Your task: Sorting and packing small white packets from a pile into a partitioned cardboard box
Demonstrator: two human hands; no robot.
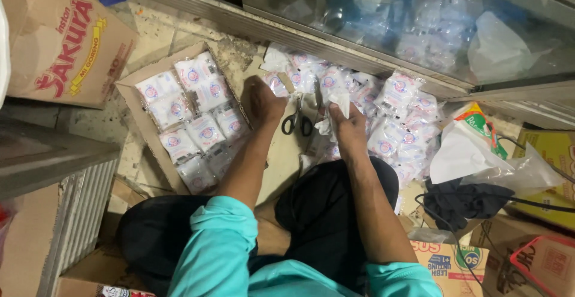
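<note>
Two hands at frame centre: my right hand (349, 126) pinched shut on a packet (337, 100) lifted clear of the pile (395, 123), my left hand (263, 100) loosely curled, gripping nothing, beside the scissors (297, 120), near the packed box (129, 90) at left.

A small clear plastic sachet with a white filling (336, 102) stands upright, pinched at its lower end, just beside a pair of black-handled scissors (297, 119). The scissors lie flat on the floor, handles toward the person, blades pointing away and nearly closed. Behind both sprawls a loose heap of small clear plastic sachets with round red-and-blue printed marks (383, 114), overlapping at every angle.
</note>
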